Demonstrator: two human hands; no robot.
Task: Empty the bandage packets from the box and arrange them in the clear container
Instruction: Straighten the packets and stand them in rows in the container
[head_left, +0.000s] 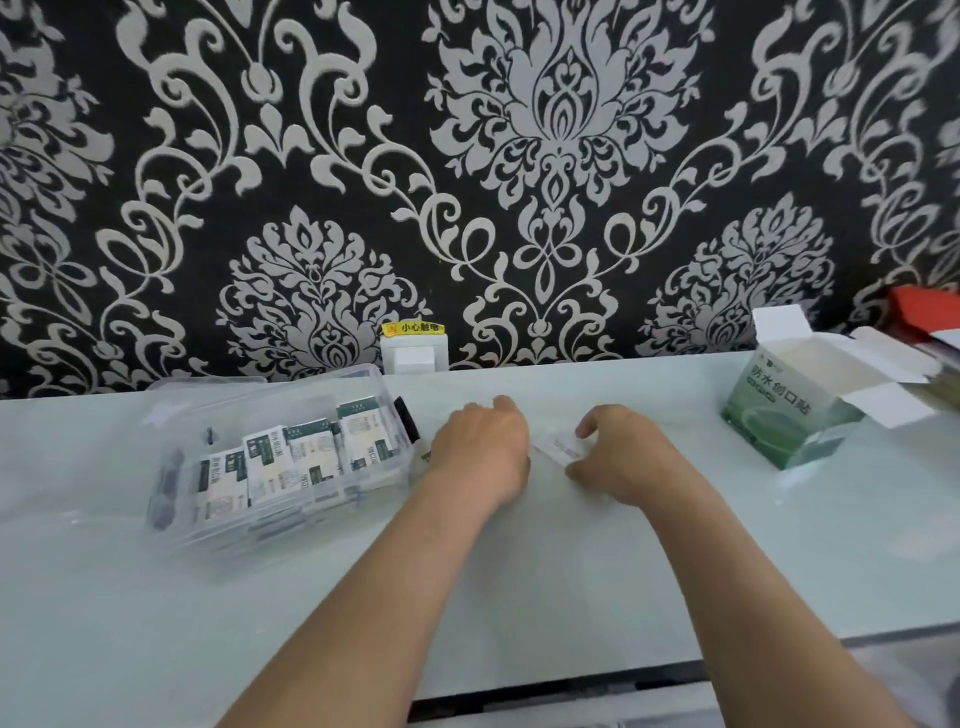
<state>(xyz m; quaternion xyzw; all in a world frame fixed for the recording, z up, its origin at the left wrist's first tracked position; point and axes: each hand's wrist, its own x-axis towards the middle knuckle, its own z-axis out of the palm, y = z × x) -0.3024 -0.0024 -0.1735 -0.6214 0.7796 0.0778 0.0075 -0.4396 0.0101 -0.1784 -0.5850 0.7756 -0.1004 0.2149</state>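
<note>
- White paper of a single bandage packet (556, 448) is being pinched at its right end by the right grip (618, 457), with the thumb underneath and the forefinger curled over it. The packet is lying low on the counter (571, 571) between the two hands.
- Just left of that packet, the left grip (480, 447) is being held curled with its back to the camera. Its fingertips are being hidden by the knuckles, so it cannot be told whether anything is being touched or held.
- A slip is being judged the nearest risk. The packet is thin and flat and the counter looks glossy, so it could be pushed along the surface instead of being lifted, or dropped if only its edge is being caught.
- Beside the left wrist, the clear container (228, 540) is being kept open. The packets (291, 462) inside it are being stacked in a leaning, overlapping row.
- That row could be knocked flat or shoved out of order if another packet is being forced in at an angle, or if the wall is being nudged by the forearm.
- Well apart at the far right, the box (779, 415) is being left with its flaps open. Its inside is hidden from view, so remaining packets could be overlooked.
</note>
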